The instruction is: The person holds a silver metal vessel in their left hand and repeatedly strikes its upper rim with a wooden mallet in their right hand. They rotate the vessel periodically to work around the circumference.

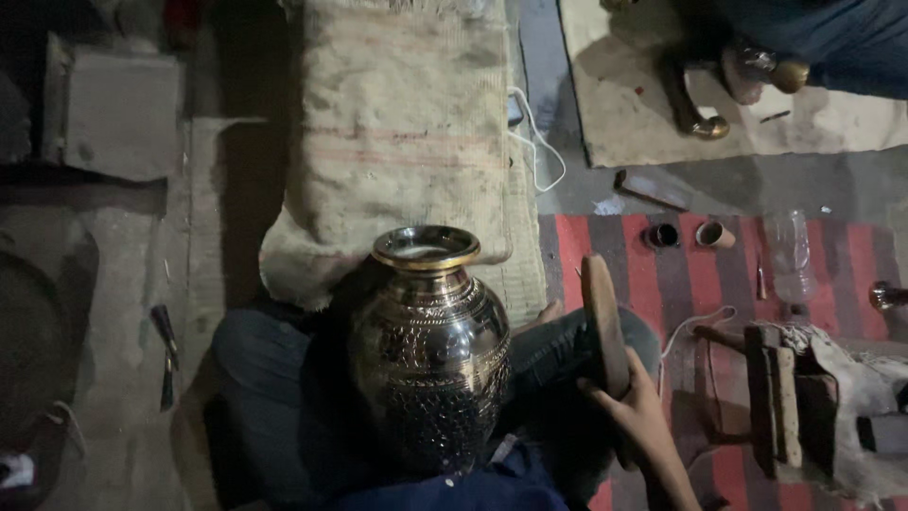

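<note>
right hand (pixel 632 402) is closed around the lower end of a flat wooden paddle (pixel 603 322), fingers wrapped on its edge, thumb side toward the camera; the paddle stands nearly upright with its rounded top near the striped rug, a grip that looks suited to swinging or tapping rather than carrying. the paddle is just beside the metal vase (pixel 430 350) but not touching it. left hand is not in view; whether it sits behind the vase cannot be told. the vase rests tilted in the person's lap between the dark trouser legs (pixel 265 378), its gold-rimmed mouth (pixel 425 246) pointing away from the body and leaning against the burlap cushion (pixel 397 132), which appears to serve as a soft prop so the patterned, engraved belly faces up and the piece does not roll. the knees on either side seem to cradle it for the same reason. outward to the right, on the red striped rug (pixel 681 274), lie two small cups (pixel 689 235), a clear plastic bottle (pixel 790 251) lying near them, and a small pointed tool (pixel 759 279), all within arm's reach of the working side. a low wooden stand (pixel 771 393) draped with cloth sits at the right edge. a white cable (pixel 541 151) runs along the cushion's side. at upper right, another person's legs and brass pieces (pixel 747 76) rest on a pale mat (pixel 643 104), well apart. dark tools (pixel 166 350) lie on the bare floor to the left.
</note>
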A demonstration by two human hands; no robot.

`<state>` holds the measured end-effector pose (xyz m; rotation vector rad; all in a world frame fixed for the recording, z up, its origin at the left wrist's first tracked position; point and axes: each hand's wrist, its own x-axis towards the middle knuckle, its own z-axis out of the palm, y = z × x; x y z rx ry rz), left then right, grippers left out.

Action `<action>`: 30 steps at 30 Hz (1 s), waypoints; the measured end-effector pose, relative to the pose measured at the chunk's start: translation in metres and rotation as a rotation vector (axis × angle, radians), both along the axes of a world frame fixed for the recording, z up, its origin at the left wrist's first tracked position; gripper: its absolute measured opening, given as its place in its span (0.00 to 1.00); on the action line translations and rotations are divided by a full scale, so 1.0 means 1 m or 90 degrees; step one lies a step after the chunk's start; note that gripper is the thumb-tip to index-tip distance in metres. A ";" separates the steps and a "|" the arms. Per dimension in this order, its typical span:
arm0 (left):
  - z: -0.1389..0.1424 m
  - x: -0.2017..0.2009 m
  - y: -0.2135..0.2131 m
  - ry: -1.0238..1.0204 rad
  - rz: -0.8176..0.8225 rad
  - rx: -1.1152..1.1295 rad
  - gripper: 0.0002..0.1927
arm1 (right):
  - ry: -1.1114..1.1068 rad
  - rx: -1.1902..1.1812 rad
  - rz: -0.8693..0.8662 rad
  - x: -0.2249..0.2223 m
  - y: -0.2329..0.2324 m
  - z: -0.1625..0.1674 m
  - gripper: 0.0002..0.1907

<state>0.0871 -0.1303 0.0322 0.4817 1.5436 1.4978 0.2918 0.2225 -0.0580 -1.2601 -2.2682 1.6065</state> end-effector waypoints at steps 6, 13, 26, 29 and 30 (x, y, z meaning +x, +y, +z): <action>-0.013 0.002 -0.002 0.002 0.048 0.012 0.15 | 0.017 -0.029 -0.018 0.001 -0.005 0.002 0.32; -0.019 0.008 -0.002 0.003 0.080 0.019 0.15 | -0.042 0.031 -0.012 0.003 -0.005 -0.004 0.30; -0.026 0.011 0.000 -0.002 0.115 0.023 0.14 | -0.076 -0.023 -0.050 0.003 -0.006 -0.004 0.32; -0.028 0.010 0.002 -0.001 0.126 0.028 0.13 | 0.000 -0.026 -0.032 0.005 -0.004 -0.007 0.33; -0.028 0.010 0.002 0.000 0.129 0.028 0.13 | -0.002 -0.021 -0.022 0.005 -0.003 -0.008 0.33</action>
